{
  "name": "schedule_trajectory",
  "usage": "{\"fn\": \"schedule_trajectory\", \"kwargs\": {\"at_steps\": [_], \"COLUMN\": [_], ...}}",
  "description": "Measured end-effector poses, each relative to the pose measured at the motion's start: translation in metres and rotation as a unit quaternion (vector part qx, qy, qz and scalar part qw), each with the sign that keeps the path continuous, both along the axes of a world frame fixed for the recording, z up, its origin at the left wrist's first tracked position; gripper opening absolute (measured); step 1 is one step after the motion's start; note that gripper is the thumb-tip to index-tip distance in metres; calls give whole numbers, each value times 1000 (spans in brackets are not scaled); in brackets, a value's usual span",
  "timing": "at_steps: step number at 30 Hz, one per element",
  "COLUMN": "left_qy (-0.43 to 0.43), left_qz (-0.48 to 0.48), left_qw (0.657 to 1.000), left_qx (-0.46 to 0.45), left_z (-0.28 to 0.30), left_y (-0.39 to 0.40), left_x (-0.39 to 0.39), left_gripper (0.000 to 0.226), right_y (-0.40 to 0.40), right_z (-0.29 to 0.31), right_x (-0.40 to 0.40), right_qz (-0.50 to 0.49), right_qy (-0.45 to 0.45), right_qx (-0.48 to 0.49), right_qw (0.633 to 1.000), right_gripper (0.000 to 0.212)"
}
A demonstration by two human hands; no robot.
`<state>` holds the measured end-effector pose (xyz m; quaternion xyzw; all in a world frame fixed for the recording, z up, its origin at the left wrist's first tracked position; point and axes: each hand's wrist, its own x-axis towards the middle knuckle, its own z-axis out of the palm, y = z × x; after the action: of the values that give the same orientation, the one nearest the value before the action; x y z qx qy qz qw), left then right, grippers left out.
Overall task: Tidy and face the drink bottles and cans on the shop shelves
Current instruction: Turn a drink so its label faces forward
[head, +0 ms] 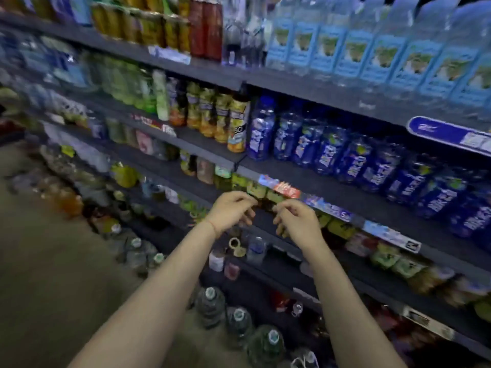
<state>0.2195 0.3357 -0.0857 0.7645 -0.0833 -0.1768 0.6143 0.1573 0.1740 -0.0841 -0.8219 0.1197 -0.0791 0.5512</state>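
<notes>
Both hands up at the third shelf, and the whole view is smeared with blur. The left hand [231, 211] hangs with fingers curled loosely, nothing visibly in its grip; the fingertips sit just in front of the green-labelled cans [256, 191] at the shelf edge, and contact is too blurred to call. The right hand [295, 221] mirrors it beside it, fingers bent downward, grip narrow, nothing visible in it. The cans are mostly hidden behind the knuckles and under the shelf lip [332, 208] with its price tags, so which way they face can't be read. One shelf up, a row of dark blue bottles [358, 160] runs off to the right, the farthest ones cut by the frame edge. Left of them stand yellow-labelled juice bottles [237, 123]. On top, pale blue-labelled water bottles [353, 53], caps cut off. Down low, big clear water jugs [210, 306] on the floor, partly hidden by the forearms
</notes>
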Motion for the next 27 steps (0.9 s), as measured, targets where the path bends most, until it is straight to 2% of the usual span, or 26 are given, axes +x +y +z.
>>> {"fn": "schedule_trajectory", "kwargs": {"at_steps": [8, 16, 22, 27], "left_qy": [51, 106, 173, 201], "left_qz": [82, 116, 127, 175], "left_qw": [995, 987, 969, 959], "left_qx": [-5, 41, 125, 100], "left_z": [-54, -102, -128, -176], "left_y": [124, 202, 269, 309], "left_x": [58, 165, 268, 326], "left_gripper": [23, 19, 21, 17], "right_y": [116, 188, 259, 308], "right_z": [-50, -104, -144, -191], "right_x": [73, 215, 334, 399], "right_qz": [34, 29, 115, 171], "right_qy": [80, 104, 203, 275], "right_qx": [5, 45, 57, -6], "right_qw": [996, 993, 971, 946], "right_gripper": [21, 16, 14, 14]}}
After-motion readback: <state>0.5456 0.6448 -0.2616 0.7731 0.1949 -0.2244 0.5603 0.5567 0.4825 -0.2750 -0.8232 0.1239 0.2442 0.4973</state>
